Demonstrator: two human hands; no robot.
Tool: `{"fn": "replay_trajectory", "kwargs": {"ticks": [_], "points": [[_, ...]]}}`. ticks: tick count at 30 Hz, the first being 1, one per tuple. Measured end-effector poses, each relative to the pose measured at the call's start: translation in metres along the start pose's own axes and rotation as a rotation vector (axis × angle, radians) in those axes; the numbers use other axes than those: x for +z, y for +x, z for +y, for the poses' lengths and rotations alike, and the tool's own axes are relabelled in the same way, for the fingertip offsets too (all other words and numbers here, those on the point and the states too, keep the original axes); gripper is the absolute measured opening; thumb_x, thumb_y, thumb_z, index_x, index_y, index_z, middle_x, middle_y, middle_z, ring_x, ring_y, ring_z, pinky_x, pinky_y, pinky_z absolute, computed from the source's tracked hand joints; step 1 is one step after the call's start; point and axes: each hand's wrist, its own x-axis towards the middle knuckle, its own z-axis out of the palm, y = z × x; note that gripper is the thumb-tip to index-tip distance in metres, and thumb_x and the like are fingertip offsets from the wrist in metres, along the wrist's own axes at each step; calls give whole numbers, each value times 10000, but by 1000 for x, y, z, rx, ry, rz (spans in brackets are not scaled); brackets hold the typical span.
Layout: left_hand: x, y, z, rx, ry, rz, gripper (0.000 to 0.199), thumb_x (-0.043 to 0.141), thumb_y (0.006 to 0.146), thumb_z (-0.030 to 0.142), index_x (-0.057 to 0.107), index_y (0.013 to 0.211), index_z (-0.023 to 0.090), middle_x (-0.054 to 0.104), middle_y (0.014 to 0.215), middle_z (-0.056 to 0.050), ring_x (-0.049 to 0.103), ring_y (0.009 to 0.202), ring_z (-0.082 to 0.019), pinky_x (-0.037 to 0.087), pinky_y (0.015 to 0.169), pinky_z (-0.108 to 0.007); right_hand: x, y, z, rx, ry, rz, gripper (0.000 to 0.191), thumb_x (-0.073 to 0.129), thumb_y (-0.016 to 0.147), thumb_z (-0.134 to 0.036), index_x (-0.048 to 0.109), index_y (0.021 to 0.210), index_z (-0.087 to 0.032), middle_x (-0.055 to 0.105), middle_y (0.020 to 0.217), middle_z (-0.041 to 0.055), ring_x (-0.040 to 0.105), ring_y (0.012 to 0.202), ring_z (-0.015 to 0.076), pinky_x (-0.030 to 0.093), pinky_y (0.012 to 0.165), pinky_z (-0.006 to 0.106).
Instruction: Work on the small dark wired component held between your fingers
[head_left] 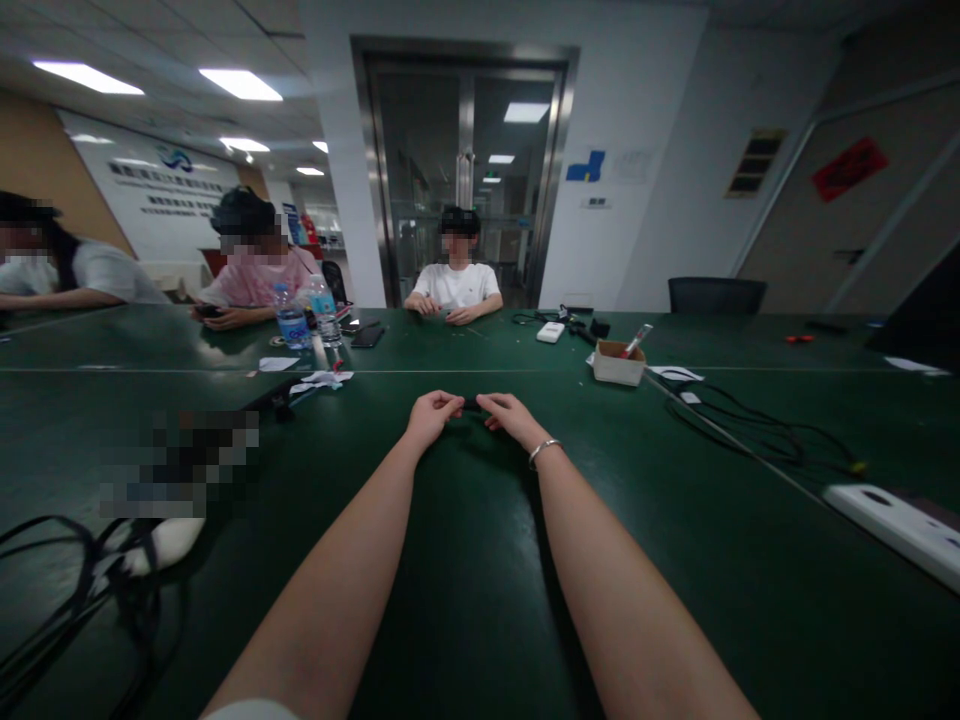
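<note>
Both my arms reach forward over the dark green table [480, 560]. Between my fingertips is a small, short black object [471, 404], too small and dim to name more exactly. My left hand [432, 416] pinches its left end with thumb and fingers. From the other side, my right hand [516, 418], with a silver bangle [543, 453] on the wrist, closes its fingers on the right end. The object is held just above or at the table surface; I cannot tell which. My fingers hide part of it.
A small box [619, 365] with a pen stands ahead right. Cables [757, 415] and a white power strip [892, 525] lie at right. Water bottles [292, 322], crumpled paper [322, 380] and black cables [90, 560] are at left. Several people sit across the table.
</note>
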Motion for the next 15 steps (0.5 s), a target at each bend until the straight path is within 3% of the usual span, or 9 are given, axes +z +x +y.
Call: {"fn": "replay_trajectory", "kwargs": {"ticks": [2, 4, 7, 9, 10, 12, 15], "points": [[0, 0, 0, -4, 7, -12, 344, 742, 637, 434, 654, 797, 142, 699, 717, -67, 645, 699, -185, 450, 646, -303, 0, 1, 0, 45, -35, 10, 345, 600, 817, -440, 693, 893, -117, 638, 876, 97, 591, 578, 104, 496, 500, 200], [0, 0, 0, -5, 10, -18, 337, 746, 634, 420, 653, 798, 141, 697, 714, -62, 641, 693, -177, 446, 638, -294, 0, 0, 0, 20, -33, -5, 262, 647, 789, -329, 683, 968, -141, 629, 955, 89, 594, 595, 91, 505, 526, 197], [0, 0, -3, -1, 10, -25, 338, 735, 644, 424, 651, 804, 138, 692, 702, -59, 634, 669, -166, 425, 599, -273, -1, -3, -1, -58, 34, 29, 594, 727, 680, -177, 554, 1240, -271, 560, 1168, 68, 600, 615, 63, 526, 576, 203], [0, 1, -5, 6, 15, -26, 333, 723, 656, 427, 651, 805, 137, 690, 696, -59, 633, 665, -162, 413, 582, -263, 0, -3, -1, -15, 44, 23, 464, 700, 729, -258, 596, 1179, -216, 605, 1053, 71, 595, 603, 73, 517, 564, 202], [0, 1, -5, 10, 17, -29, 328, 720, 661, 423, 652, 806, 137, 691, 701, -60, 635, 671, -162, 413, 584, -260, 0, -3, -1, 16, 23, 9, 346, 669, 767, -330, 646, 1067, -158, 631, 924, 70, 589, 592, 85, 504, 550, 199], [0, 1, -4, 12, 22, -35, 313, 715, 670, 410, 653, 812, 137, 696, 717, -65, 641, 689, -164, 418, 591, -259, 1, -1, 1, 59, -33, 1, 310, 629, 800, -406, 677, 881, -111, 617, 708, 47, 570, 569, 99, 474, 521, 193], [0, 0, -3, 0, 34, -36, 299, 711, 676, 393, 654, 814, 134, 696, 722, -69, 642, 688, -164, 417, 589, -258, 1, -1, 1, 11, 24, -26, 220, 694, 752, -293, 669, 905, -136, 626, 742, 21, 561, 570, 80, 474, 541, 191]]}}
